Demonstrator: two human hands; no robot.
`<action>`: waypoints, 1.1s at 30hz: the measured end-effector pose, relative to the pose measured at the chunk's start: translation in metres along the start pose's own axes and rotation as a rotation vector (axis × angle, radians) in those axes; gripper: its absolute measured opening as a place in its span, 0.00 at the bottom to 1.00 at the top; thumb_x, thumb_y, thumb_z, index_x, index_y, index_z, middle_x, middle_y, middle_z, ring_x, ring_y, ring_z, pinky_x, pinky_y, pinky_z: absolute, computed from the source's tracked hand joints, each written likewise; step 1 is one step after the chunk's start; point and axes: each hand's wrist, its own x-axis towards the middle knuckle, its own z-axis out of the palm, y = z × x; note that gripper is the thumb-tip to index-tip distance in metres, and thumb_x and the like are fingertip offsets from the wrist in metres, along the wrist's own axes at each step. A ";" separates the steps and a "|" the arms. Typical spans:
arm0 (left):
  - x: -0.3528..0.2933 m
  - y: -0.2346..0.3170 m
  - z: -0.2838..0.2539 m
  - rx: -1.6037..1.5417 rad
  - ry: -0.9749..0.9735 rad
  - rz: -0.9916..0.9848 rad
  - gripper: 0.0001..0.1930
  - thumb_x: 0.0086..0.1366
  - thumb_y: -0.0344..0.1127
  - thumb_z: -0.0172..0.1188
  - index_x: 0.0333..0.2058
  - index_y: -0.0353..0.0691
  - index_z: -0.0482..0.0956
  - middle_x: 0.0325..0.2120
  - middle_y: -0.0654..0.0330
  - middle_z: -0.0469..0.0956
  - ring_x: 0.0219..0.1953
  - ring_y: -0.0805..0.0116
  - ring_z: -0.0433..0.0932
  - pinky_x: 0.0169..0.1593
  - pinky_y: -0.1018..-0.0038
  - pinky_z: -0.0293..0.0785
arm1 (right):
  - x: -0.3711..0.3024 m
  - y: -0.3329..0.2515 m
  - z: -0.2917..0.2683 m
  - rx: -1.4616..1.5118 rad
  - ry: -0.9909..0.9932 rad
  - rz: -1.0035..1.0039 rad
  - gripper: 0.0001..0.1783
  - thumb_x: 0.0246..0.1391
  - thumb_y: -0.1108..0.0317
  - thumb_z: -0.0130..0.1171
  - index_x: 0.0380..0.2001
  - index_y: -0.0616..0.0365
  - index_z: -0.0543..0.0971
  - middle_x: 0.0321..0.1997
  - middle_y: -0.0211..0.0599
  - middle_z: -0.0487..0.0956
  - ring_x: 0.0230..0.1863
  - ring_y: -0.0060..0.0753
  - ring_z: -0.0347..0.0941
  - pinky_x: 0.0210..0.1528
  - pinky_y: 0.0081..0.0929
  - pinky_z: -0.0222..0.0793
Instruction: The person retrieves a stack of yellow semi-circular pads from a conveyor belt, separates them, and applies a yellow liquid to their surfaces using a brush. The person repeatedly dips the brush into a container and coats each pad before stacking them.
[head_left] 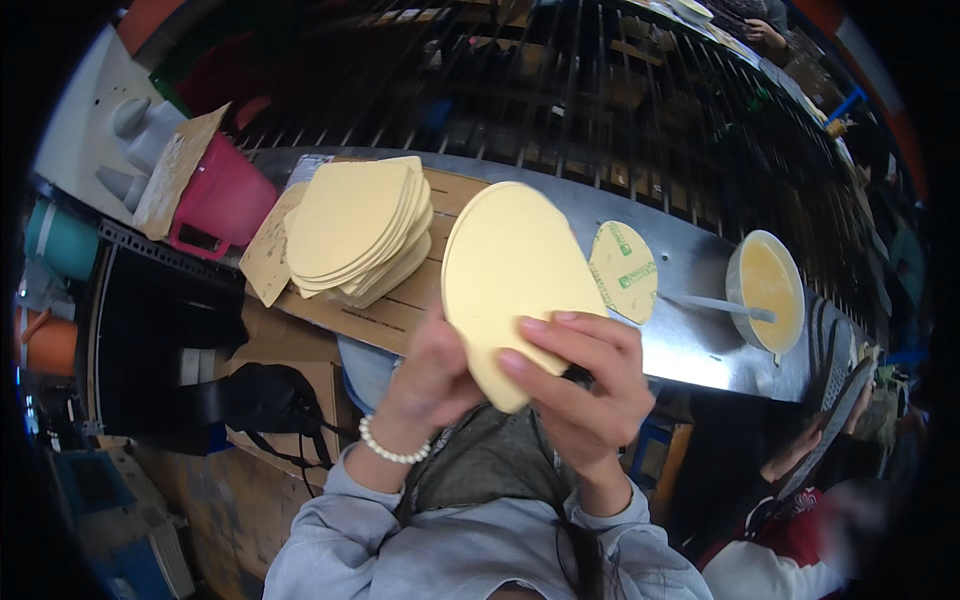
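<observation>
In front of my body I hold up a small sheaf of cream-coloured flat pieces (520, 265), rounded at the top and narrowing toward the bottom, resembling shoe insoles. My left hand (432, 375), with a white bead bracelet, is closed on its left lower edge. Fingers of my right hand (595, 380) press on the front face near the narrow end. The exact number of pieces is hard to tell. A thick stack of similar pieces (345, 220) lies on cardboard to the left. Right of the sheaf, a single piece (625, 270) with green printing rests on the metal table.
A white bowl (738, 290) of yellowish liquid stands at the right, with a pale-handled brush or spatula (700, 302) across its rim. Cardboard (455, 195) lies under the stack. A pink container (225, 190) is at the far left. Behind the metal table (690, 240) runs a barred rack (560, 110). A co-worker (775, 570) is at the lower right.
</observation>
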 end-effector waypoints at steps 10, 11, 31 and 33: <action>-0.011 -0.025 0.000 0.040 -0.025 -0.116 0.60 0.63 0.77 0.54 0.76 0.37 0.43 0.73 0.50 0.56 0.74 0.59 0.60 0.73 0.61 0.64 | -0.022 0.008 0.004 0.257 -0.215 0.371 0.55 0.38 0.55 0.84 0.69 0.61 0.70 0.78 0.69 0.52 0.77 0.69 0.56 0.72 0.52 0.61; -0.010 -0.025 0.001 0.045 -0.011 -0.120 0.59 0.64 0.77 0.52 0.77 0.38 0.42 0.74 0.50 0.54 0.74 0.59 0.59 0.73 0.61 0.62 | -0.023 0.009 0.004 0.295 -0.198 0.387 0.55 0.39 0.55 0.84 0.69 0.61 0.70 0.78 0.69 0.52 0.77 0.68 0.55 0.73 0.51 0.60; 0.003 -0.018 0.018 0.112 0.026 0.062 0.51 0.60 0.41 0.72 0.76 0.40 0.51 0.68 0.51 0.59 0.68 0.57 0.66 0.70 0.60 0.66 | -0.037 0.015 0.003 0.936 -0.047 0.574 0.59 0.44 0.61 0.82 0.73 0.69 0.59 0.81 0.62 0.46 0.82 0.56 0.45 0.80 0.46 0.43; 0.003 -0.017 0.017 0.160 0.022 0.070 0.51 0.59 0.40 0.72 0.76 0.40 0.52 0.67 0.51 0.60 0.68 0.57 0.66 0.69 0.61 0.67 | -0.037 0.015 0.003 0.879 -0.095 0.548 0.58 0.43 0.60 0.82 0.73 0.69 0.60 0.81 0.62 0.46 0.82 0.56 0.45 0.80 0.46 0.43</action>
